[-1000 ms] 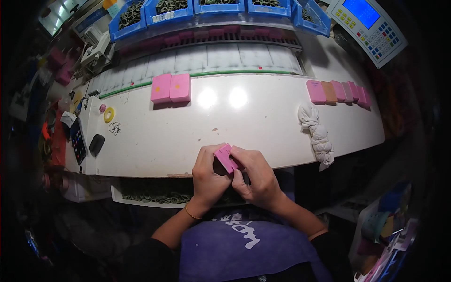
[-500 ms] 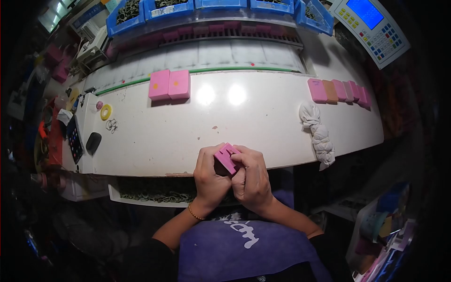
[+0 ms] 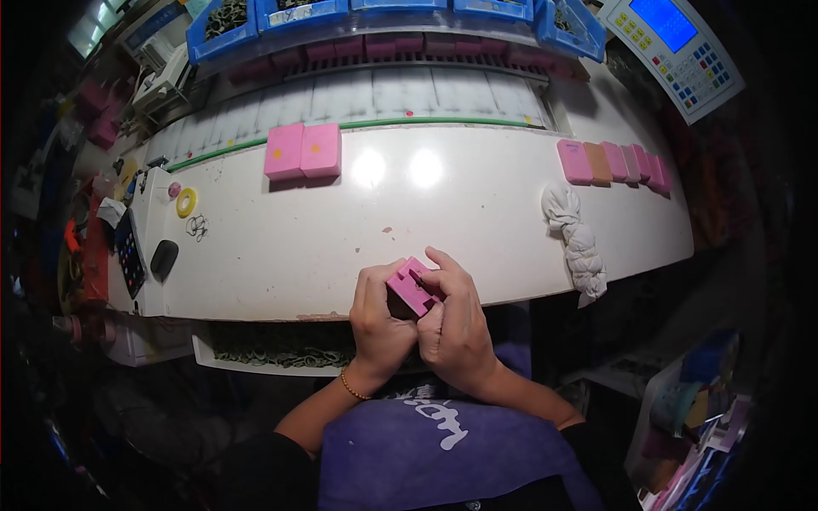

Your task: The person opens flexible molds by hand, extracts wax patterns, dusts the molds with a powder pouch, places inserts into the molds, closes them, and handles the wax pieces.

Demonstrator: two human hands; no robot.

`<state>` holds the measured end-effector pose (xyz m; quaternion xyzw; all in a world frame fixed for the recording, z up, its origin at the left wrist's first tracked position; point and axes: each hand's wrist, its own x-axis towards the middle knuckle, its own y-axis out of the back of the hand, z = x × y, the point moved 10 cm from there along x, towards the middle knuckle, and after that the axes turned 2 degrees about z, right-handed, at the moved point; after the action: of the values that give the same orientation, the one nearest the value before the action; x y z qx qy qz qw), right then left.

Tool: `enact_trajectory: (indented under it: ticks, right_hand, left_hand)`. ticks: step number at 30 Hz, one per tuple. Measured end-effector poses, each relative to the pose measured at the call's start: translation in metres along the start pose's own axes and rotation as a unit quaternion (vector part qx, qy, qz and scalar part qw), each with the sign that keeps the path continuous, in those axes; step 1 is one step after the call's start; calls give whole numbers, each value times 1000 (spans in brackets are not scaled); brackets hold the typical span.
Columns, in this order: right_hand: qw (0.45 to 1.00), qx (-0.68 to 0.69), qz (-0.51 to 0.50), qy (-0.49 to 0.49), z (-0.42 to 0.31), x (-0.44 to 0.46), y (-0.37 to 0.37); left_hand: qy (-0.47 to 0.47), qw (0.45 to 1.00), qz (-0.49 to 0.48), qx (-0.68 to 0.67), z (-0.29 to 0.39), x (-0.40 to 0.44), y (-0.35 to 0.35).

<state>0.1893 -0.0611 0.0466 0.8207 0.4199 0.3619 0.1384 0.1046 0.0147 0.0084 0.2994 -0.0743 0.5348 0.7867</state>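
Note:
Just over the table's front edge, my left hand (image 3: pixel 377 319) is wrapped around a small pink block (image 3: pixel 407 289) with notches cut into its upper face. My right hand (image 3: pixel 460 328) grips the same block from the right. One right fingertip presses at the notches, while another finger points up and away from the block. Whether a smaller piece sits in the notches is hidden by the fingers. Farther back on the white table (image 3: pixel 443 221), two pink blocks (image 3: pixel 302 153) with yellow dots stand side by side.
Blue bins (image 3: pixel 315 15) of small dark parts line the back above a white belt (image 3: pixel 358 98) with a green edge strip. Right: a row of pink and tan blocks (image 3: pixel 598 162), a knotted white cloth (image 3: pixel 579 243), a keypad device (image 3: pixel 673 51). Left: yellow tape (image 3: pixel 186 203), black mouse (image 3: pixel 164 260).
One finger of my right hand has lifted off the block, and more of its notched face shows. The belt's red dot has moved left. The view has shifted slightly.

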Motion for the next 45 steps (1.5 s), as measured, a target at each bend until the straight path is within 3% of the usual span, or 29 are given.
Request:
enact_trajectory:
  ticks: [9, 11, 15, 18, 20, 21, 23, 24, 26, 27, 29, 33, 34, 45]
  right_hand:
    - [999, 23, -23, -21, 9, 1, -1]
    - [990, 135, -20, -36, 19, -2, 2]
    - [981, 181, -44, -53, 28, 5, 7]
    - [990, 137, -32, 21, 28, 4, 1]
    - [921, 329, 47, -202, 64, -5, -1]
    - [921, 330, 48, -202, 65, -4, 1]
    - [965, 225, -76, -113, 48, -1, -5]
    - [965, 225, -73, -116, 47, -1, -2]
    - [910, 346, -82, -215, 57, -4, -8]
    - [910, 346, -80, -214, 59, -3, -7]
    - [955, 275, -18, -105, 49, 10, 12]
    - [981, 154, -117, 13, 27, 23, 13]
    - [969, 205, -138, -15, 31, 22, 10]
    - [966, 201, -158, -31, 38, 20, 10]
  left_hand:
    - [0, 1000, -18, -8, 0, 1, -1]
    - [1, 1000, -26, -9, 1, 3, -2]
    - [8, 999, -39, -7, 1, 6, -3]
    - [11, 999, -44, -5, 0, 5, -3]
    - [6, 999, -45, -6, 1, 6, -3]
    - [1, 999, -45, -6, 2, 7, -2]
    - [12, 999, -51, -10, 0, 5, -3]
    - [22, 998, -58, -15, -2, 5, -4]
    - [14, 998, -60, -12, -1, 4, -5]
    - [7, 998, -57, -7, 0, 5, -5]
    - [10, 998, -63, -9, -1, 5, -5]
    - [8, 997, -76, -27, -4, 4, -9]
    - [7, 997, -78, -27, -3, 6, -9]
    - [27, 993, -104, -41, -7, 8, -11]
